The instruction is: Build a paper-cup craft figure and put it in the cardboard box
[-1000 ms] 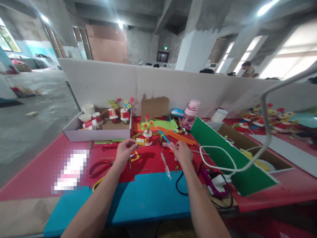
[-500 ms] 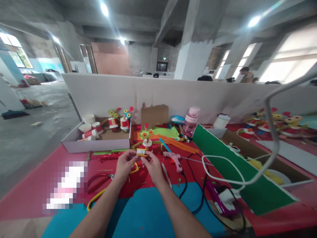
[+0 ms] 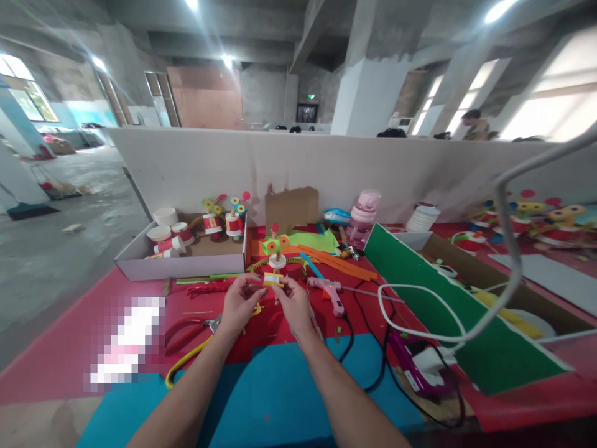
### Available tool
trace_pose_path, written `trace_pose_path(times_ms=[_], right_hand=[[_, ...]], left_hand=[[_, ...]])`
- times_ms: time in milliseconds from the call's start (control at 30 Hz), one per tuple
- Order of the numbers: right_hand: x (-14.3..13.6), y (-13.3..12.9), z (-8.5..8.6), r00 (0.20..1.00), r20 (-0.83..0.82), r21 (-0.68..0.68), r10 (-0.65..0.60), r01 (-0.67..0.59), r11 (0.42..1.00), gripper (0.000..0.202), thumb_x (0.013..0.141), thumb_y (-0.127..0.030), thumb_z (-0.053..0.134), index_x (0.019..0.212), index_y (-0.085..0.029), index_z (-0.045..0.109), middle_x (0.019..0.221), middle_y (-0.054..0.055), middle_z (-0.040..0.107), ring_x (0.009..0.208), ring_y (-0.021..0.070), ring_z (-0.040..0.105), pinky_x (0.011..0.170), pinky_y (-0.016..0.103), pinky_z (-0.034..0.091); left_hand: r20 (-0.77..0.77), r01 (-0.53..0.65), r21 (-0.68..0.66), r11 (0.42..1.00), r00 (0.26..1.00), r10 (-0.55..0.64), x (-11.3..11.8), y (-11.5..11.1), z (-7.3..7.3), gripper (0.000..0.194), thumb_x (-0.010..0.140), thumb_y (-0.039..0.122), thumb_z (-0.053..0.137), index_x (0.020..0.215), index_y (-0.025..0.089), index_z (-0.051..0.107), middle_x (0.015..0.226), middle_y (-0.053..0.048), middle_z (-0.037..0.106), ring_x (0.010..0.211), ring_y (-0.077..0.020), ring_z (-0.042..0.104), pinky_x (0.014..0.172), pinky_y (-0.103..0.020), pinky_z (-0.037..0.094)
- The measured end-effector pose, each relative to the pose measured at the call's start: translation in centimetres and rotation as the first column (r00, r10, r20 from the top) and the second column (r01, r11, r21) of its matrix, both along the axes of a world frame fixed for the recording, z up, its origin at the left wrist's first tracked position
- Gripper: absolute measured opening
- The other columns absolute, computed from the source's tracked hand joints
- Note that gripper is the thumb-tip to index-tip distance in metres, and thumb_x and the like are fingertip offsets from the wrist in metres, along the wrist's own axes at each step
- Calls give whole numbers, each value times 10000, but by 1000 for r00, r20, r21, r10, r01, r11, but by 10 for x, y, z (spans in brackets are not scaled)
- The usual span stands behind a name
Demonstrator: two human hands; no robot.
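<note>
A small yellow-and-white paper roll (image 3: 272,280) is pinched in the fingers of my right hand (image 3: 295,303). My left hand (image 3: 240,305) is at the roll's left end, thumb and fingers apart; its thumb tip is close to the lower edge, and whether it touches I cannot tell. Just behind the roll stands a paper figure (image 3: 277,244) with orange eyes, a red top and a white round base. A pink hot glue gun (image 3: 329,292) lies right of my right hand. Red-handled pliers (image 3: 186,330) and yellow-handled scissors (image 3: 186,362) lie left of my left arm.
A white box (image 3: 181,269) with paper cups and finished figures stands back left. On the right are a green-sided box (image 3: 448,311), a purple power strip (image 3: 420,367) and a white cable (image 3: 513,249). Orange strips (image 3: 340,266) lie behind the glue gun. Blue sheets (image 3: 261,398) cover the front.
The paper roll has shifted slightly right and up in my right hand. My left fingers have spread and come off its left end. The head view has tilted slightly down.
</note>
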State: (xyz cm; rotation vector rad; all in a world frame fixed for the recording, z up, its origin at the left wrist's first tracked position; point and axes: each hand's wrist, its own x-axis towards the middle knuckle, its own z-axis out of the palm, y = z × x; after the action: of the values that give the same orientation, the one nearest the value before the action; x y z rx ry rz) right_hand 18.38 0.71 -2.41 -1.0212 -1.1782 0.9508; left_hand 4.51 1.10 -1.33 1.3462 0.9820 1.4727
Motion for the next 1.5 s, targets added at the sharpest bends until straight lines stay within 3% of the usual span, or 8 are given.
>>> trace_pose_path(times_ms=[133,233,500,833,1133,1500], right_hand=[[0,2,0,996,-87,-31,11,-14,999,278,750,-401,673,907,-175,641,689,-10,615,585,128,533,547,232,435],[-1,1,3,993,-118,-75,24,-34,997,280,730,-393,688,897,-170,656,672,-12,612,585,127,534,554,234,434],[0,2,-1,999,-46,-69,5,-8,998,293,718,-426,696,849,-165,674,619,-24,572,542,111,460,492,221,363],[3,2,-3,996,91,-32,-16,19,999,297,745,-467,672,800,-175,652,612,-14,586,540,121,471,504,223,365],[4,1,-1,994,105,-49,28,-23,999,307,763,-494,644,759,-188,624,542,-50,496,501,112,419,474,219,318],[1,1,0,998,-5,-84,64,-64,994,296,725,-460,684,801,-177,644,556,-47,518,490,106,424,469,222,341]], left_hand=[[-160,-66,47,997,985,73,-4,1,-1,168,724,259,699,817,173,589,666,33,585,580,-97,554,553,-200,431],[-207,-62,59,996,976,73,-4,3,-3,137,730,251,688,774,171,586,664,31,580,602,-101,546,570,-203,428],[-178,-43,33,999,983,48,-3,4,-6,210,730,292,693,891,167,642,663,20,605,602,-118,552,583,-221,440],[-212,-31,-6,999,977,29,-4,-1,1,208,745,361,678,713,156,657,592,5,599,561,-115,534,551,-213,414],[-195,-51,-35,998,980,44,-4,-2,3,252,707,400,716,679,156,659,583,16,584,554,-101,498,540,-203,385],[-136,-49,-85,995,990,37,-3,-3,4,302,652,425,762,727,143,687,603,14,578,544,-86,458,491,-190,349]])
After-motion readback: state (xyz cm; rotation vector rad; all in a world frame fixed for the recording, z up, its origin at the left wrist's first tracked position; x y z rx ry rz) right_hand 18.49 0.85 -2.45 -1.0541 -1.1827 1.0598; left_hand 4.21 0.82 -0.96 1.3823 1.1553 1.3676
